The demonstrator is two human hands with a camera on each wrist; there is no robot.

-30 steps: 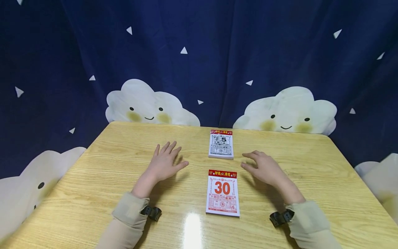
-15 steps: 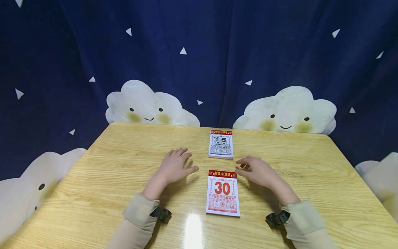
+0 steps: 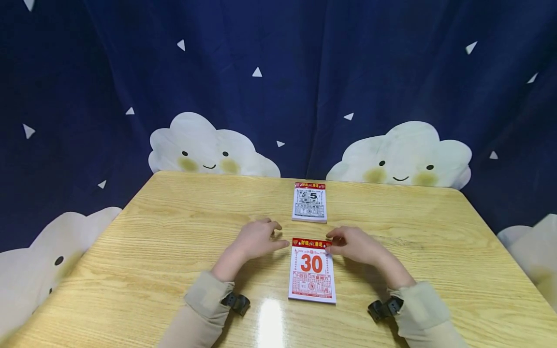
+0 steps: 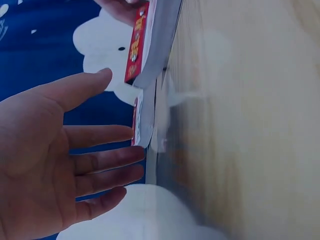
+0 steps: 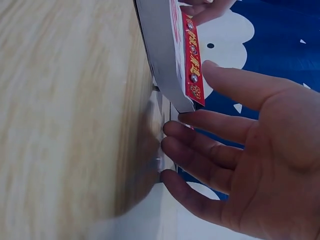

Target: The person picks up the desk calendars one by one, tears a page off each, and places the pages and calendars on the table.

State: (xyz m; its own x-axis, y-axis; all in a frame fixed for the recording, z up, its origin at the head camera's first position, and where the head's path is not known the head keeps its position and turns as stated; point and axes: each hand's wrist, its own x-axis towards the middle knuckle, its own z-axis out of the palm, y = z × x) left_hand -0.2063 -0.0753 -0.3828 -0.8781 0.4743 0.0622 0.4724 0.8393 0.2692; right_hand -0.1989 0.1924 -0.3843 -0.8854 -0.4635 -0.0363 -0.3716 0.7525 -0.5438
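Note:
A tear-off calendar [image 3: 311, 278] with a red header and a large red 30 lies flat on the wooden table. My left hand [image 3: 256, 239] is beside its upper left corner, fingers loosely spread and apart from it in the left wrist view. At the upper right corner is my right hand [image 3: 353, 245], its thumb over the red header [image 5: 194, 62] and its index fingertip close to the corner. Whether that fingertip touches, I cannot tell. Neither hand grips anything. Farther back lies a second tear-off calendar [image 3: 309, 203] with a black 5.
The wooden table [image 3: 174, 208] ends at a back edge before a dark blue curtain [image 3: 278, 87] printed with clouds and triangles. A dark strap [image 3: 237, 303] sits on the left wrist and another strap [image 3: 385, 308] on the right.
Both hands have moved inward to the nearer calendar, the left going right and down, the right going left and down. Their fingers are more bent than before. Both calendars stay put.

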